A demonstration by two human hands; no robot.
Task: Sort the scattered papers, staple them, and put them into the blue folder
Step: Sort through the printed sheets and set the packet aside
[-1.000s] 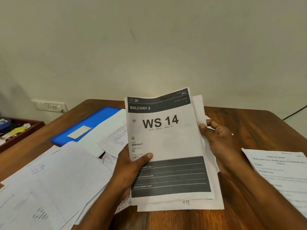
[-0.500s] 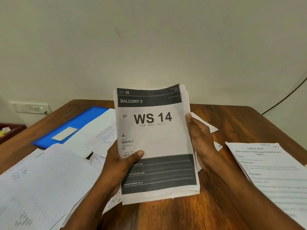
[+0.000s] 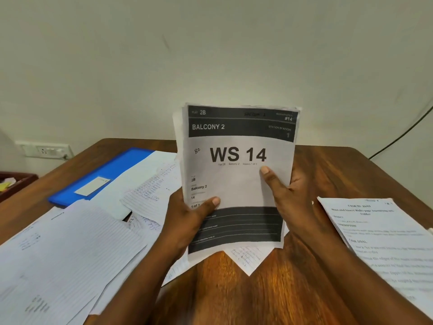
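Both hands hold a stack of papers (image 3: 239,177) upright over the middle of the wooden tabletop (image 3: 328,174), its front sheet reading "WS 14". The left hand (image 3: 187,221) grips the stack's lower left edge, thumb across the front; the right hand (image 3: 288,198) clasps the right edge, fingers hidden behind. The blue folder (image 3: 112,174) lies near the far left corner, half covered by loose lined sheets (image 3: 70,254). A printed task sheet (image 3: 384,242) is cut off at the right edge.
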